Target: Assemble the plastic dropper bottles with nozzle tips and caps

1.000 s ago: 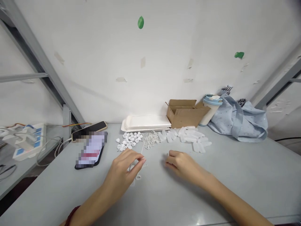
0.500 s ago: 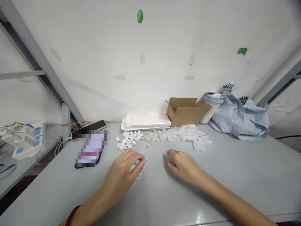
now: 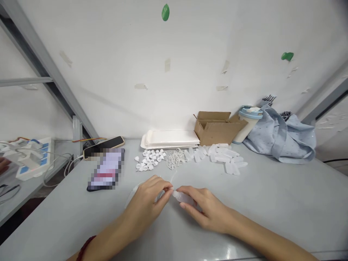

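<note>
My right hand is closed around a small translucent bottle, whose neck points left. Fingertips of my left hand are pinched together right by the bottle's neck, on a thin white cord that sticks up beyond them. Whether the cord touches the neck I cannot tell. A translucent item, partly hidden, lies behind my left hand. Farther back are a heap of white caps, a tangle of white cord loops and several translucent bottles.
Against the wall are stacked flat white boxes, an open cardboard box, a lidded cup and a blue bag. Two phones lie at the left. A power strip is beyond the table's left edge, near another person's hand.
My right hand has brought the bottle left and nearer, up to my left hand's fingertips. My left hand has shifted slightly right with the cord. Another person's hand has appeared at far left.
</note>
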Tool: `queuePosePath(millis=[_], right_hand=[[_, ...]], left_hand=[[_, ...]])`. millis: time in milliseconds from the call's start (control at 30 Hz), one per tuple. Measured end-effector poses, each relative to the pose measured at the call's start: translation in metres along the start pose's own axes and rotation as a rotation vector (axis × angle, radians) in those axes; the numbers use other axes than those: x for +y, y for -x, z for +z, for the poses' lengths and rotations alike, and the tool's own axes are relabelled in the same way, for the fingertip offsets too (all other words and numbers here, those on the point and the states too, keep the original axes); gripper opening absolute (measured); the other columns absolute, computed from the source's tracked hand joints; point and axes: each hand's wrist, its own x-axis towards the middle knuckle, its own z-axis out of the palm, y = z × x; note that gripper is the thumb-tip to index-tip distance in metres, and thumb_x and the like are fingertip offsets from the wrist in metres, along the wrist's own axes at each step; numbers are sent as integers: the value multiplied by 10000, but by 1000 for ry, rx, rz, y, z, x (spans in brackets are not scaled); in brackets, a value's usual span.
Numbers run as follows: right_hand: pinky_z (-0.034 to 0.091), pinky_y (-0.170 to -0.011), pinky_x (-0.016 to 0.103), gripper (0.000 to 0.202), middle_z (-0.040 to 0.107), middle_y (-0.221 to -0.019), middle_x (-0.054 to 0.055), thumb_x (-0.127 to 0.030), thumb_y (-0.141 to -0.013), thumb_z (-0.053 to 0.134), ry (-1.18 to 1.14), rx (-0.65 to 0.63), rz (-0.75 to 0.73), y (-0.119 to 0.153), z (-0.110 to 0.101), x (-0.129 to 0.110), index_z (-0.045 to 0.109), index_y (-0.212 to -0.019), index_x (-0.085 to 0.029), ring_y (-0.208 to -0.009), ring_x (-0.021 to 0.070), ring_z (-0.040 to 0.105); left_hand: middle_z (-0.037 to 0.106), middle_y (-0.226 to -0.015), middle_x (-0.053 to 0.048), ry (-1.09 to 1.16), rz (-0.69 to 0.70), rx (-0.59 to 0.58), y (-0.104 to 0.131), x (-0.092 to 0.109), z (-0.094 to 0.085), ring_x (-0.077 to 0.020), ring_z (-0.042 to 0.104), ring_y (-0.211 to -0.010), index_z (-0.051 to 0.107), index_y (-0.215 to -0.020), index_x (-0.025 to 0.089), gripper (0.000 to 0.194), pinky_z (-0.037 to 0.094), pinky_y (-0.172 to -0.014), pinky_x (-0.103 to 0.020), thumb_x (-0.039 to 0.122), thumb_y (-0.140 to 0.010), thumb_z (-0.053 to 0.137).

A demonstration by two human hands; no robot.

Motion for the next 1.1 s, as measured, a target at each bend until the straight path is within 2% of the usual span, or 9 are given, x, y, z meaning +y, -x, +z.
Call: queuePosePath(millis=[400,533,633,733,900,1100], right_hand=[[456,-635,260,319,684,-913,74,-267,-932,432,2,47,-9,1,4,7,462,-1225,-146,-644,154,608],[456,-631,265,392,684,-863,68,-280,-946,412,32,61,18,1,5,8,396,-1313,-144,-642,163,611],[469,-684,274,441,685,-972,77,-274,-955,398,20,58,9,1,6,8,329,-1380,-177,-722,170,630],[473,-745,275,445,651,-1110,88,-265,-961,388,-29,51,-15,1,7,8,317,-1396,-203,-806,168,634],[474,-673,262,436,669,-860,41,-291,-967,371,-110,67,44,0,9,6,330,-1392,-203,-660,149,605],[467,-652,266,379,618,-735,3,-310,-961,378,-168,128,113,-4,12,6,408,-1327,-218,-647,155,603]], left_hand=[[622,-873,-28,70,66,-52,1,2,0,-164,559,-824,588,-979,187,158,461,-717,-287,127,-900,466],[607,-922,-44,29,91,-90,1,4,-1,-181,543,-870,556,-1069,188,211,460,-736,-305,119,-902,448],[602,-926,-50,-1,105,-109,0,5,-1,-192,534,-866,539,-1095,185,222,459,-726,-317,122,-907,439],[591,-906,-52,-5,76,-147,1,6,1,-196,530,-844,548,-1017,180,157,463,-717,-324,135,-905,446],[594,-899,-40,31,25,-137,3,6,6,-193,541,-840,535,-966,199,126,478,-735,-332,135,-891,457],[607,-952,-61,-26,62,-85,5,3,10,-210,550,-885,523,-1040,193,172,506,-762,-361,139,-897,445]])
